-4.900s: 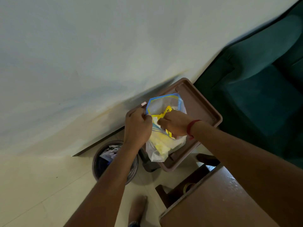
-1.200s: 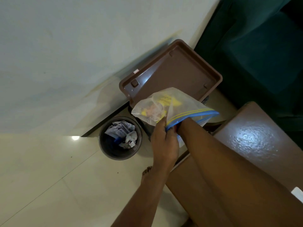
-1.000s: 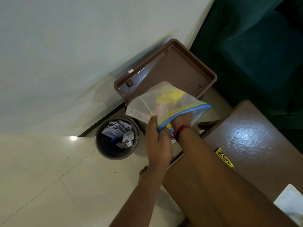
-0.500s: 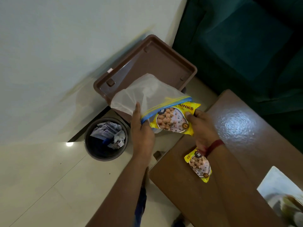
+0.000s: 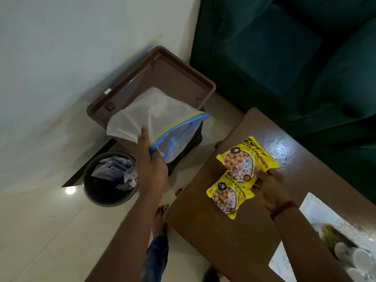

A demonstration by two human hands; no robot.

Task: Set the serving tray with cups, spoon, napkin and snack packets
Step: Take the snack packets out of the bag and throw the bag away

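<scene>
1. A plain pale wall (image 5: pixel 71 47) fills the upper left.
2. The floor (image 5: pixel 40 231) is glossy cream tile, with a small bright light reflection (image 5: pixel 70 190) on it.
3. A dark green sofa (image 5: pixel 284 58) stands at the upper right.
4. A glossy brown wooden table (image 5: pixel 223 241) sits just beside it.
5. A round dark waste bin (image 5: pixel 109 178), holding crumpled paper, stands on the floor near the wall.

two packets (image 5: pixel 242 174) overlapping on table (image 5: pixel 213 237), bin (image 5: pixel 109 180) left

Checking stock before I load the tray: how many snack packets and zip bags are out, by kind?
Yellow soya chunks packets: 2
Clear zip bag: 1
Total: 3
</scene>
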